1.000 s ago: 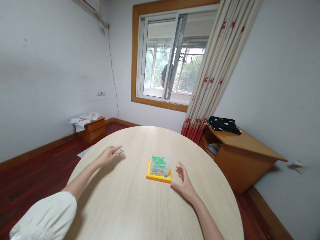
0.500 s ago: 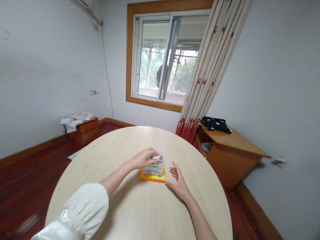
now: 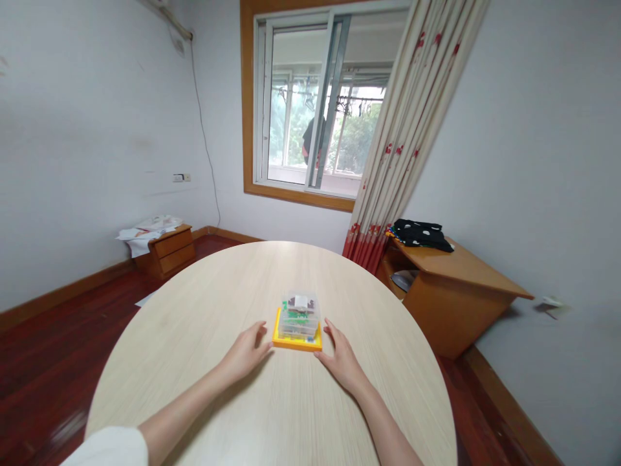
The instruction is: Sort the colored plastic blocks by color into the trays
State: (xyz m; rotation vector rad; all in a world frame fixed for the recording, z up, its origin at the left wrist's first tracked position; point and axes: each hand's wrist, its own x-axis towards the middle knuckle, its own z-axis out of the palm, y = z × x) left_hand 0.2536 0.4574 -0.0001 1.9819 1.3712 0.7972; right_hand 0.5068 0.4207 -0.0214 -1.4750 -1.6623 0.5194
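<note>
A stack of clear plastic boxes (image 3: 299, 329) sits on a yellow tray (image 3: 295, 345) at the middle of the table. Green and dark brown small pieces show through the plastic, and a white patch is visible at the top. Just left of the tray is my left hand (image 3: 248, 353), fingers curved and apart, its thumb close to the front left corner. On the other side, my right hand (image 3: 342, 356) has spread fingers along the tray's right edge. Its thumb tip is at the front right corner; whether it touches I cannot tell. Neither hand holds anything.
The round pale wooden table (image 3: 208, 310) fills the foreground. A brown desk (image 3: 456, 307) with folded dark cloth (image 3: 422, 234) stands at right, beside a curtain (image 3: 388, 149). Papers lie on a small cabinet (image 3: 172, 249) at left. A person is partly visible beyond the window.
My left hand has come off the top of the clear boxes and moved down and left beside the tray. My right hand has stayed near the tray's right side. The view has shifted slightly.
</note>
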